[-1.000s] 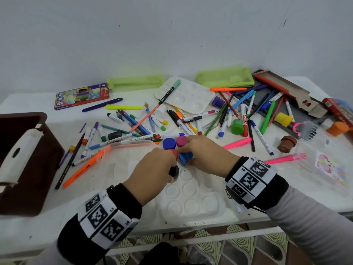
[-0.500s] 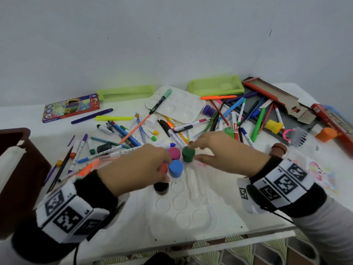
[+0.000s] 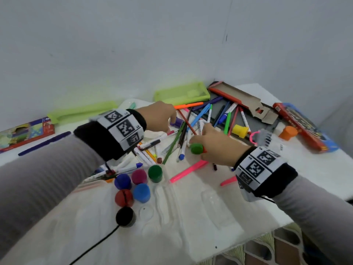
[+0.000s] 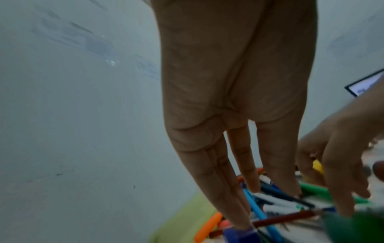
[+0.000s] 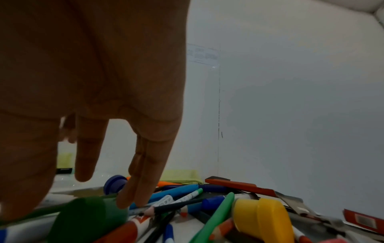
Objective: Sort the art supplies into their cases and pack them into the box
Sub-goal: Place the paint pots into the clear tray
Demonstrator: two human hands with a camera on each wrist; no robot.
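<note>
Head view shows the sorting barely begun: six paint pots [image 3: 133, 190] stand in round wells of the clear tray [image 3: 191, 217] at the near table edge, blue, pink and dark green behind, red and light blue in the middle, black nearest, while the rest of that tray's wells sit unfilled. Beyond the tray lies the pile of pens [image 3: 193, 129], crossed over one another and not yet sorted, with pink markers [image 3: 189, 171] loose just behind the tray. Behind the pile, two green cases [image 3: 181, 93] lie by the wall and look unfilled, and a red cardboard sleeve [image 3: 242, 99] lies open to the pile's right, next to a yellow pot [image 3: 241, 131] and an orange pot [image 3: 288, 132]. The left hand [image 3: 158, 116] reaches over the pile with fingers straight, tips on a purple pot [image 3: 178, 121]; it grips nothing that shows. The right hand [image 3: 214, 144] holds a green pot [image 3: 196, 148] between thumb and fingers, just behind the tray. Judging by this, most pots, every pen and all packing remain. No box appears in any view. The wrist views are dark and blurred, the palms blocking much, and the tray's wells are hard to count through the glare.
</note>
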